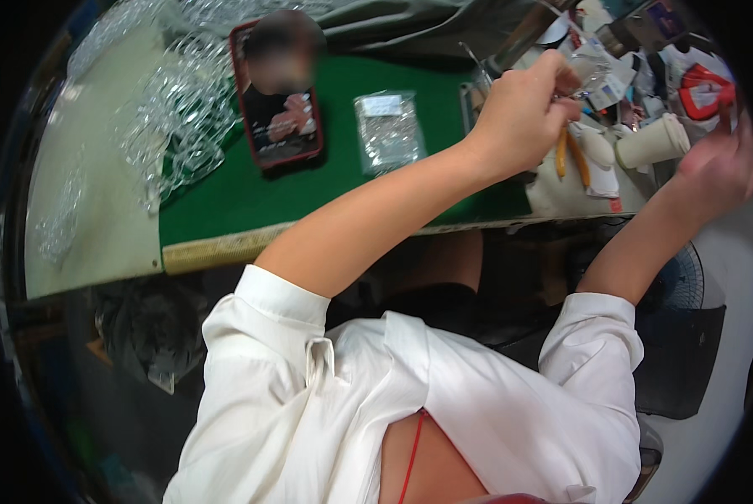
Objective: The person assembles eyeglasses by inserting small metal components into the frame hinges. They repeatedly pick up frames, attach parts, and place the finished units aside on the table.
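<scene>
My left hand [523, 113] reaches out over the far right end of the green mat [217, 197]. Its fingers are pinched shut on a small clear piece [589, 71] with a thin wire. My right hand [719, 164] is raised at the right edge of the view, beside a white cup-like cylinder [652, 143]. Its fingertips are blurred and partly cut off, so what it holds does not show. Orange-handled pliers [571, 158] lie just under my left hand.
A phone in a red case [277, 97] lies on the mat, next to a clear plastic bag [387, 130] of small parts. Several clear plastic pieces [175, 118] are heaped at the left. Clutter fills the back right. A dark fan [687, 290] stands below the table edge.
</scene>
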Tool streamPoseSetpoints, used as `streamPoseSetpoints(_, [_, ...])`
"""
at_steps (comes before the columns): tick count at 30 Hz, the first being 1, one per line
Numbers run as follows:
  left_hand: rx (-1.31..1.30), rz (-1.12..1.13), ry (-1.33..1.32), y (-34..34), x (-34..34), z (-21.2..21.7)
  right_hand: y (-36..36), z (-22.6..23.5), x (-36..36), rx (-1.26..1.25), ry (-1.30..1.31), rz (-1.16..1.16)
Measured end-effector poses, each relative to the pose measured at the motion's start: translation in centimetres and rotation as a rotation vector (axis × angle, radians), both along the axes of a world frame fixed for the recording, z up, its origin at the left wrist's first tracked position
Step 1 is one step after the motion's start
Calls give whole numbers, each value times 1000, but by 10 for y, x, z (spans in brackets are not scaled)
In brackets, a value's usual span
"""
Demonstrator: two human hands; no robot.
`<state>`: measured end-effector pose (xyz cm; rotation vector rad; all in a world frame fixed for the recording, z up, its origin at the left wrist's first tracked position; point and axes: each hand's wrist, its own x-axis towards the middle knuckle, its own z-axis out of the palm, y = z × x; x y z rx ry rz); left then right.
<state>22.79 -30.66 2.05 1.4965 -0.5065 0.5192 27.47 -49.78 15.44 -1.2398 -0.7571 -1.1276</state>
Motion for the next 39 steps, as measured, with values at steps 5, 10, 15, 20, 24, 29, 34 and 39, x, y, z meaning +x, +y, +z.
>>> streamPoseSetpoints(5, [168, -29, -81, 63, -86, 11, 67, -166, -79, -820, 534, 196])
streamPoseSetpoints(10, [826, 142, -234, 147, -160, 10, 84, -196, -104, -1347, 118, 78])
streamPoseSetpoints(15, [278, 880, -244, 168, -190, -8, 83, -197, -104, -1378, 185, 86])
streamPoseSetpoints(20, [-122, 501, 173, 187, -214, -23, 83, -196, -101, -1228, 323, 160])
streamPoseSetpoints(24, [-228, 227, 141, 165, -208, -15, 94, -194, -96, -1014, 669, 355])
streamPoseSetpoints(29, [-226, 1, 215, 144, -202, -5, 98, -198, -92, -1075, 679, 341])
streamPoseSetpoints(34, [-143, 9, 176, 142, -195, -14, 107, -190, -94, -1147, 689, 326])
streamPoseSetpoints(39, [-47, 184, 354, 139, -198, -7, 112, -196, -94, -1190, 533, 312])
